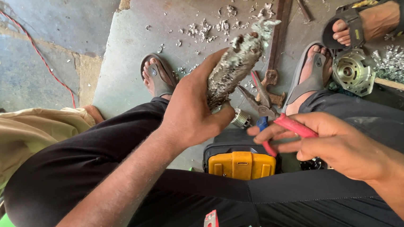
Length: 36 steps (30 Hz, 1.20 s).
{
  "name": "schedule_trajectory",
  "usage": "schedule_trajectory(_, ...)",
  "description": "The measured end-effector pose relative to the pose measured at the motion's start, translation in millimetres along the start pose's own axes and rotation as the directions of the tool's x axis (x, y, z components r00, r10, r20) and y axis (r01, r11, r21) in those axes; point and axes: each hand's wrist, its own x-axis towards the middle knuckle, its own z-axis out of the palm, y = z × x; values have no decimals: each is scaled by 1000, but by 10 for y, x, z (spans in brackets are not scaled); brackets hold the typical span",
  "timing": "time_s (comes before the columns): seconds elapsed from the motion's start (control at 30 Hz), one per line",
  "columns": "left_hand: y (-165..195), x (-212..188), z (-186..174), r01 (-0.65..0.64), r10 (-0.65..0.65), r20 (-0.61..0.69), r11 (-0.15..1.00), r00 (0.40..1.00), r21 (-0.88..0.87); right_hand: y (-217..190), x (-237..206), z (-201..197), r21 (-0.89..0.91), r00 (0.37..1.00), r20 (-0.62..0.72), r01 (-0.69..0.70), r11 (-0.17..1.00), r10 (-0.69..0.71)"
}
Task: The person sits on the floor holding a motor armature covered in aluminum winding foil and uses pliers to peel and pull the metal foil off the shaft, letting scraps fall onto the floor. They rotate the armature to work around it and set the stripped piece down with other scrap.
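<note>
A corroded, grey, elongated metal bundle sits gripped in the left hand, its long axis slanting up and right, ragged tip away from the person; the right hand clasps red-handled pliers, nose touching its base; metal shavings litter the concrete floor, suggesting stripping is partly done.
</note>
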Motion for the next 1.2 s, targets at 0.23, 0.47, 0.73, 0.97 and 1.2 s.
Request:
schedule_trajectory(0.23,50,54,31,19,-22,-14,983,1000,-180,-62,24,82,-49,992,-116,-50,998,44)
schedule_trajectory(0.47,69,26,67,96,-105,-25,969,994,-229,43,68,247,-187,973,-230,-32,982,-12)
schedule_trajectory(0.73,64,-1,122,45,-47,-121,999,991,-23,105,10,305,-539,937,-332,-97,837,-105)
schedule_trajectory(0.97,29,-73,197,-45,67,-193,993,979,113,123,53,277,88,987,-150,74,993,-61)
schedule_trajectory(1.2,65,-76,216,-43,48,-191,999,980,30,132,47,364,-761,893,-342,-80,644,-293)
